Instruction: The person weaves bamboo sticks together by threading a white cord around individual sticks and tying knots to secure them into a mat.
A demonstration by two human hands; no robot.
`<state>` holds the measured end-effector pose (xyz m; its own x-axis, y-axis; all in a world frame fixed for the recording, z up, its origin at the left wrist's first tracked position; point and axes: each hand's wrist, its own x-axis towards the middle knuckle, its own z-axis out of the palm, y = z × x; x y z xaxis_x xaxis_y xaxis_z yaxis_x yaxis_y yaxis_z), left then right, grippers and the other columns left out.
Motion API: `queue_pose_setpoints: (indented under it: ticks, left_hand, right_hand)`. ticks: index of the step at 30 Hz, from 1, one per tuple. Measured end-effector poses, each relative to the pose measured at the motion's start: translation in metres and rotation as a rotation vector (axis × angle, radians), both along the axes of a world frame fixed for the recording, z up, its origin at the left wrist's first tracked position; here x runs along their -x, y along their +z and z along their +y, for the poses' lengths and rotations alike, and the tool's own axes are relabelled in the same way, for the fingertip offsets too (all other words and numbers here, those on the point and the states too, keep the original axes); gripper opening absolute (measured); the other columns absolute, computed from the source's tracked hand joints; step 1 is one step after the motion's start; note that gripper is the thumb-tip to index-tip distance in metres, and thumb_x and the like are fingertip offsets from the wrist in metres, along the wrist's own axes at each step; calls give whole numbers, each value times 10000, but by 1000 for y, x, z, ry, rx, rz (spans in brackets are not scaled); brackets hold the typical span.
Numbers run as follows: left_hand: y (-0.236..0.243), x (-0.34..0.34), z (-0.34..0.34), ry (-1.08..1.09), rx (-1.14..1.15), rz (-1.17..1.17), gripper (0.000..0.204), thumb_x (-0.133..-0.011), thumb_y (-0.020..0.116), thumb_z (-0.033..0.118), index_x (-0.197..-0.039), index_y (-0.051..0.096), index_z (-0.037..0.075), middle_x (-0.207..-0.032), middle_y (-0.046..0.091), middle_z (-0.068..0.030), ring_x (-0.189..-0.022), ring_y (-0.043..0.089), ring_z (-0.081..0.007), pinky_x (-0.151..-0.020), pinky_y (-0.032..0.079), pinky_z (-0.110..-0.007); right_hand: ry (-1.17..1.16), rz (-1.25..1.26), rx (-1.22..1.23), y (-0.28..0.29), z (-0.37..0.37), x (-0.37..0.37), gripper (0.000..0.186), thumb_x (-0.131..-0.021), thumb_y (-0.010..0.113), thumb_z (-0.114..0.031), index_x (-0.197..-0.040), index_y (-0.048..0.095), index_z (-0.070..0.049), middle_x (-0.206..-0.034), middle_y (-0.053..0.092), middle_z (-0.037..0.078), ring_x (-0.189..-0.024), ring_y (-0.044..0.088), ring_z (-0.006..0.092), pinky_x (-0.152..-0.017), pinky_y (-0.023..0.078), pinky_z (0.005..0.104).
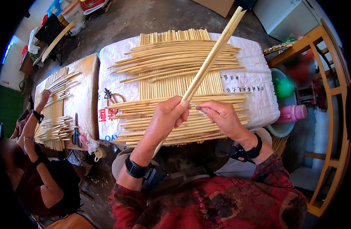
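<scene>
My left hand is closed around a pair of long, pale, peeled stalks, which slant from the lower left up past the table's far side. Thin whitish string runs from the stalks at my left thumb to my right hand, whose thumb and fingers pinch it. Below both hands lies a row of loose stalks across the near side of the table. Farther back, more stalks lie crosswise over a mat of stalks set side by side.
A white printed sheet covers the table; brown-handled scissors lie at its left. Another person works at a side table with stalks and blue-handled scissors. At right are a basin, a pink container and a wooden frame.
</scene>
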<state>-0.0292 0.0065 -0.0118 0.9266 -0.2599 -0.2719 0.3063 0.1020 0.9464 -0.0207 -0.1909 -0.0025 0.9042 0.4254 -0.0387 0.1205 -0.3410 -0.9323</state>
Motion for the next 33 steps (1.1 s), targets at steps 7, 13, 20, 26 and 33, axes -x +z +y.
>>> queue_pose_setpoints:
  ticks: [7, 13, 20, 26, 33]
  left_hand:
    - [0, 2, -1, -13, -57, -23, 217, -948, 460, 197, -889, 574, 23, -631, 513, 3, -505, 399, -32, -442, 316, -163]
    - [-1, 4, -3, -27, -68, -56, 218, -950, 452, 195, -897, 576, 23, -636, 516, 11, -509, 397, -26, -441, 312, -164]
    - [0, 7, -7, -45, -131, -65, 219, -938, 467, 188, -820, 550, 23, -594, 499, 12, -517, 424, -53, -455, 354, -217]
    - [-6, 8, -8, -51, -402, -285, 172, -932, 482, 168, -899, 563, 20, -627, 511, 0, -528, 434, -51, -476, 372, -217]
    - [-7, 12, -11, 13, -485, -466, 174, -923, 485, 165, -834, 471, 16, -621, 504, -111, -545, 473, -274, -511, 407, -346]
  right_hand:
    - [5, 35, -17, -3, 1, 0, 174, -902, 531, -132, -1004, 608, -15, -605, 447, 21, -562, 424, 81, -513, 374, 245]
    - [-2, 73, -46, -6, 3, 1, 170, -908, 521, -127, -1007, 607, -19, -611, 448, 4, -564, 415, 70, -513, 368, 237]
    - [2, 52, -96, -6, 11, 0, 165, -908, 516, -109, -1024, 597, -25, -621, 425, -15, -567, 400, 58, -509, 356, 228]
    - [2, 19, -209, -28, 11, -8, 166, -908, 520, -110, -1035, 599, -36, -638, 447, -7, -578, 403, 65, -523, 365, 225]
    - [54, -5, -159, -25, 6, -14, 174, -906, 528, -123, -1037, 603, -36, -686, 513, 10, -588, 448, 80, -538, 391, 228]
